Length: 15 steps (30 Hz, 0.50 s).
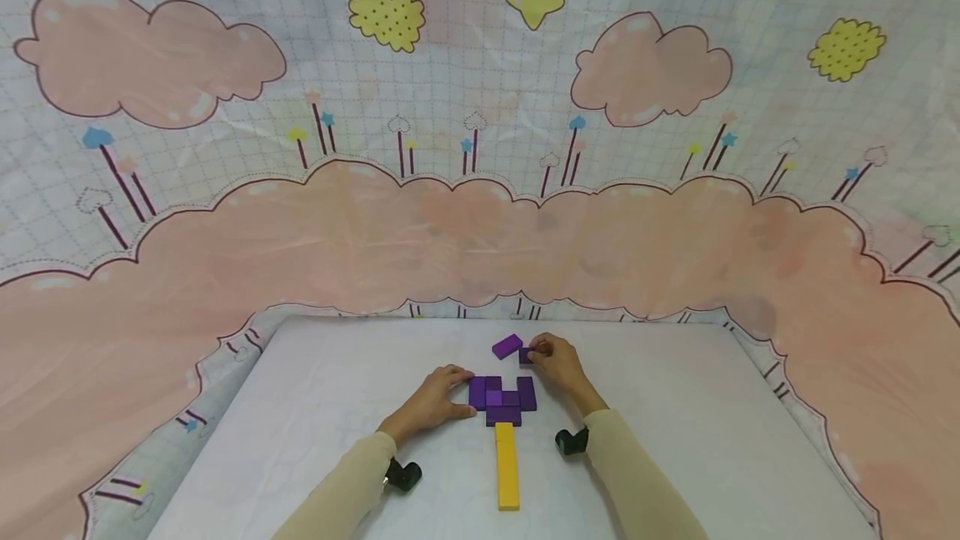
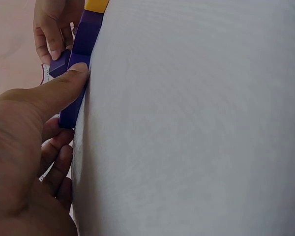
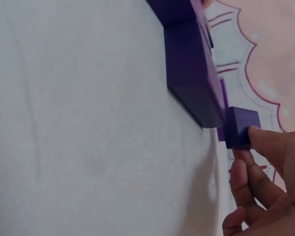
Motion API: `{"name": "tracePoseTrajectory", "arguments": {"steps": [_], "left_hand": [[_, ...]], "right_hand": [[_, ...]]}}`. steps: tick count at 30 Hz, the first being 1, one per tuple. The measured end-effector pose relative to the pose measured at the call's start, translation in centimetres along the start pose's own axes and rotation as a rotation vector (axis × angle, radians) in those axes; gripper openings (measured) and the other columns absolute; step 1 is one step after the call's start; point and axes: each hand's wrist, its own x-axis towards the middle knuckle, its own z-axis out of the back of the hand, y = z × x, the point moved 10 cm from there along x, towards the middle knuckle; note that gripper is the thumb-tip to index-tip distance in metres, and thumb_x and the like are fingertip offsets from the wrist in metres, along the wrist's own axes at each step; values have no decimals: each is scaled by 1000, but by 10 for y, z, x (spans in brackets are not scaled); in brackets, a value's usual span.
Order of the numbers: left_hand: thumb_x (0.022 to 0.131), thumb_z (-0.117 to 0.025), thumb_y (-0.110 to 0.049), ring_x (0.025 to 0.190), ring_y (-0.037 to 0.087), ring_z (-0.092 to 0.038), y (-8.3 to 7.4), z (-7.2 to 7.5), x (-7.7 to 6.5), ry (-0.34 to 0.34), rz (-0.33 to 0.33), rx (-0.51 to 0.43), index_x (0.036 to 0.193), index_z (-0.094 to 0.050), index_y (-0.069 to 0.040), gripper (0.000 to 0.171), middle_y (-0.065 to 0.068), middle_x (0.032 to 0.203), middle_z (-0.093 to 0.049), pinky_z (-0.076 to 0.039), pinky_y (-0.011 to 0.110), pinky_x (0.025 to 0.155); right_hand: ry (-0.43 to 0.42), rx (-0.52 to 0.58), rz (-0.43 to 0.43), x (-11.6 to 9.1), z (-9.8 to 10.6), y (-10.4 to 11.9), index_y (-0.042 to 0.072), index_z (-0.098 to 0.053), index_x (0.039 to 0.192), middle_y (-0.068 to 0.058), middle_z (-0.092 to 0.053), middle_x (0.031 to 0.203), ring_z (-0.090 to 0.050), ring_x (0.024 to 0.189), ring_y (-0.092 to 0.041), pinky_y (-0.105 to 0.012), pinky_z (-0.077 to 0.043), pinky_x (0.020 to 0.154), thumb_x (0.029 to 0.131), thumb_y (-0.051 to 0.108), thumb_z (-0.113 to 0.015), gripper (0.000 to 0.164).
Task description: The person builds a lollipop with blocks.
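On the white table lies a flat group of purple blocks [image 1: 503, 415], set edge to edge. My left hand [image 1: 435, 400] holds the leftmost purple block [image 1: 477, 393] of that group, thumb at its near end and forefinger at its far end. In the left wrist view the left thumb [image 2: 64, 88] presses on this block. Beyond the group, my right hand [image 1: 557, 363] pinches a small dark purple block [image 3: 243, 123] between thumb and fingers. A loose purple block [image 1: 507, 347] lies tilted just left of it. The right wrist view partly hides the group's far side.
A long yellow strip of blocks [image 1: 507, 469] runs from the purple group toward the near edge of the white table [image 1: 645, 490]. Behind the table hangs a cloth [image 1: 480, 240] printed with clouds and stars. Dark wrist devices [image 1: 572, 442] sit by both sleeves.
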Motion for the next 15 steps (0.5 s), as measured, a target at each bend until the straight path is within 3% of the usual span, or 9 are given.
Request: {"name": "tracePoseTrajectory", "arguments": {"steps": [4, 15], "left_hand": [[80, -81, -29, 131, 33, -47, 0, 0, 0, -4, -7, 4, 135, -58, -10, 63, 9, 135, -56, -38, 54, 113], [80, -81, -29, 130, 33, -48, 1, 0, 1, -7, -1, 8, 136, -58, -11, 63, 9, 136, -55, -39, 54, 113]], "right_hand": [[-17, 13, -4, -2, 3, 1, 8, -66, 101, -12, -73, 101, -65, 88, -20, -31, -56, 74, 90, 8, -69, 11], [-42, 48, -29, -11, 8, 1, 10, -67, 102, -9, -71, 99, -62, 87, -19, -24, -51, 69, 91, 11, -68, 11]]}}
